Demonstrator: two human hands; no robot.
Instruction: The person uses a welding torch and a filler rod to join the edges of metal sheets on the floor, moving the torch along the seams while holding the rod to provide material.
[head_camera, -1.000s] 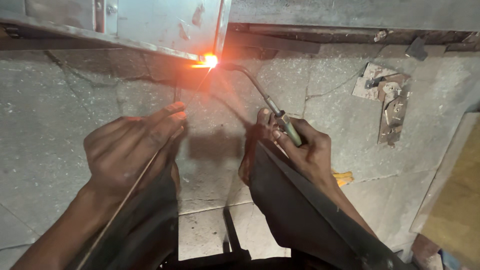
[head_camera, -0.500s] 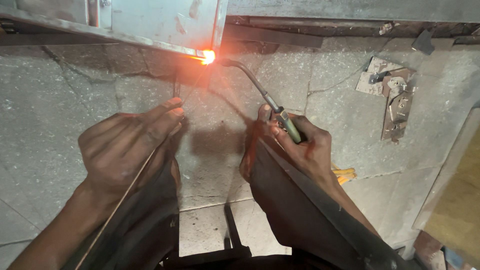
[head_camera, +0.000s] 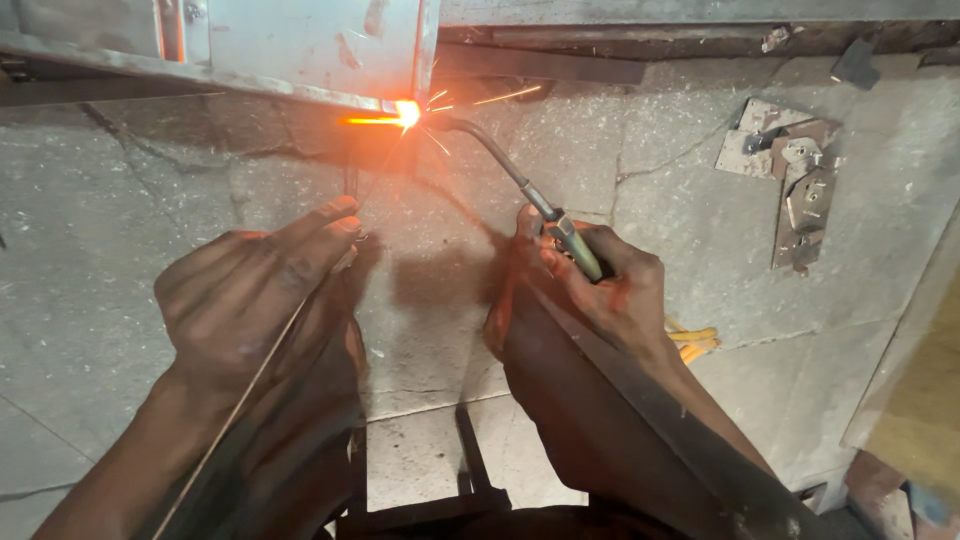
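Right hand (head_camera: 600, 290) wrapped tight round the green grip of a torch (head_camera: 560, 225); its thin bent neck runs up and left from the fist to a bright orange flame (head_camera: 405, 113). The flame tip sits at the lower corner of a grey metal frame (head_camera: 310, 50), right on its bottom edge, with a short glowing line to the left of it and sparks (head_camera: 500, 97) flying right.

Left hand (head_camera: 250, 300) palm down, fingers together and stretched toward the flame, pinching a thin filler rod (head_camera: 245, 385). The rod runs under the hand along the forearm toward bottom left; its front end goes up toward the glow, exact tip hard to tell in the glare.

Both hands low over a cracked grey concrete floor (head_camera: 100, 240). Dark trousered knees under each forearm. A dark flat metal strip (head_camera: 680, 440) lies along the right forearm.

Right of the hands, well apart: a small pile of metal hinge plates (head_camera: 790, 175) on the floor. Just beside the right wrist, yellow sticks (head_camera: 695, 342) poking out. A dark metal bar (head_camera: 540, 62) lies behind the frame at top.
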